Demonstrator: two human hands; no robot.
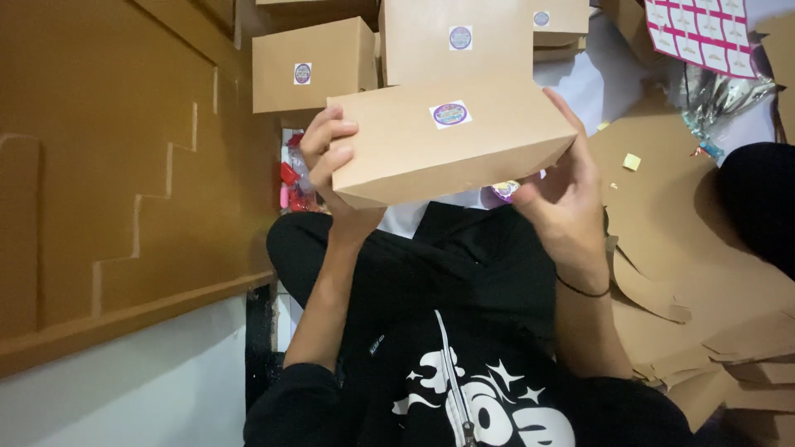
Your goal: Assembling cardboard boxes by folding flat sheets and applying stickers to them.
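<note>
I hold a closed brown cardboard box [431,157] up in front of me, tilted, with a round purple sticker [450,114] on its top face. My left hand [330,161] grips the box's left end, fingers curled over the edge. My right hand [563,194] grips the right end, fingers behind the box and thumb below it. A thin black band circles my right wrist. Below the box are my black sleeves and black trousers.
Several more brown stickered boxes [310,64] are stacked beyond the held one. A stepped pile of flat cardboard [116,190] fills the left. Loose cardboard blanks [704,273] lie on the right, with a pink sticker sheet [700,33] and crinkled foil [716,99] above them.
</note>
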